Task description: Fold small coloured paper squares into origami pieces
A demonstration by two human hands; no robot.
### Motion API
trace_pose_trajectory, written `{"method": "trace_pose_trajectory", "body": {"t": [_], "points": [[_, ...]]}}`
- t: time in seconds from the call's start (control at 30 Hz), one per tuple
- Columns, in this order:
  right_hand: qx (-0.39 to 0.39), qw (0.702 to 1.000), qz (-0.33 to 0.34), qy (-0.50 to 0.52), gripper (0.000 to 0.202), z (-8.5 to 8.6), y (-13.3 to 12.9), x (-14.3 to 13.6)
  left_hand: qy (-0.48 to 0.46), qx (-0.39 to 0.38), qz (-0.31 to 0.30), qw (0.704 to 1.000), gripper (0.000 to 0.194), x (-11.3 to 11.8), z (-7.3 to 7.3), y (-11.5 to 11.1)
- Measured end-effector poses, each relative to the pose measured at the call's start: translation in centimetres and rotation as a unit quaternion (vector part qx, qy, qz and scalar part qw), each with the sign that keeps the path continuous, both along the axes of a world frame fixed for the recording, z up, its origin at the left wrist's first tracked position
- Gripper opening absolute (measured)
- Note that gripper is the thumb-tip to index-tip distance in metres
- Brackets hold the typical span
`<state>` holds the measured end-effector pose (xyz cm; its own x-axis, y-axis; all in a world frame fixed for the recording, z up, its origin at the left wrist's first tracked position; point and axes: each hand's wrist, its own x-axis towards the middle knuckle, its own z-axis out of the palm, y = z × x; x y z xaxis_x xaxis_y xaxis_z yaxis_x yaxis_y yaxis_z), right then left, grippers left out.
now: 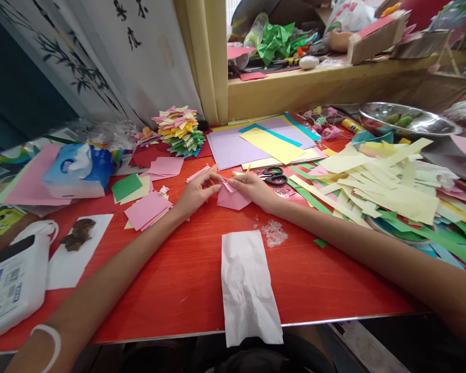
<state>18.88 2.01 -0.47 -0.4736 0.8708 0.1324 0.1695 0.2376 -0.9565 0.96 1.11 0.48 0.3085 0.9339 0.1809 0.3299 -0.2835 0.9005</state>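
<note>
A partly folded pink paper (234, 199) is held between my two hands above the middle of the red table. My left hand (199, 192) pinches its left upper edge between thumb and forefinger. On the other side, my right hand (254, 190) grips the upper right part, its fingers covering that corner. Black-handled scissors (275, 176) lie just beyond my right hand. Stacked pink paper squares (147, 210) rest left of my left hand, with a green square (126, 187) behind them. A tower of folded coloured paper pieces (181, 129) stands farther back.
Loose paper strips (388, 186) pile up on the right, beside a metal bowl (409, 119). Purple and yellow sheets (233, 147) lie at the back. On the left are a tissue pack (79, 171) and a white device (17, 285). A crumpled white tissue (248, 285) overhangs the front edge.
</note>
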Motion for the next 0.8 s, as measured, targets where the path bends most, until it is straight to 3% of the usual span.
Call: {"method": "trace_pose_trajectory", "body": {"t": [0.27,0.8], "points": [[-0.021,1.0,-0.006,0.022,0.04,-0.28,0.06,-0.01,-0.083,-0.014,-0.037,0.996,0.017,0.12,-0.15,0.15],[0.014,1.0,0.001,-0.015,0.04,-0.14,0.1,-0.03,-0.118,-0.033,-0.03,0.992,0.013,0.03,-0.47,0.35]]}}
